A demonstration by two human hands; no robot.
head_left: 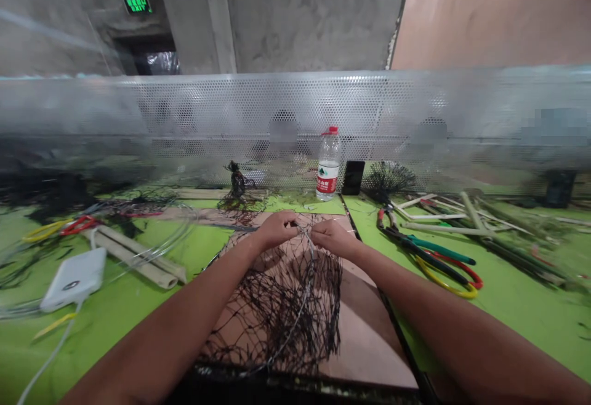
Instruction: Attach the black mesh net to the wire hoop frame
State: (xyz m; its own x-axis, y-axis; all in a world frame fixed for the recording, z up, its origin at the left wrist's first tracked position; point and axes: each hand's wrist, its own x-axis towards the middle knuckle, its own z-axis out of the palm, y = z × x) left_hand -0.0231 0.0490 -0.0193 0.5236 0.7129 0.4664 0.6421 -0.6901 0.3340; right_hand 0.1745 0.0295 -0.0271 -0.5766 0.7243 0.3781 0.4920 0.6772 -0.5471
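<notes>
A black net (277, 306) is spread over a wooden board (364, 331) in front of me. Along it runs a thin silver-grey wire (305, 297), curving from the net's near edge up to my fingers. My left hand (278, 231) is closed, thumb and fingers pinching the wire at the net's far end. Close beside it on the right, my right hand (335, 237) is also closed, its fingertips on the same stretch of wire. Fine detail between the fingertips is too small to make out.
Pliers and cutters (429, 254) lie to the right near bamboo strips (443, 216). A water bottle (327, 165) and a phone (353, 177) stand at the back before a perforated metal screen (221, 109). Left are a white power bank (76, 276) and bamboo tubes (138, 257).
</notes>
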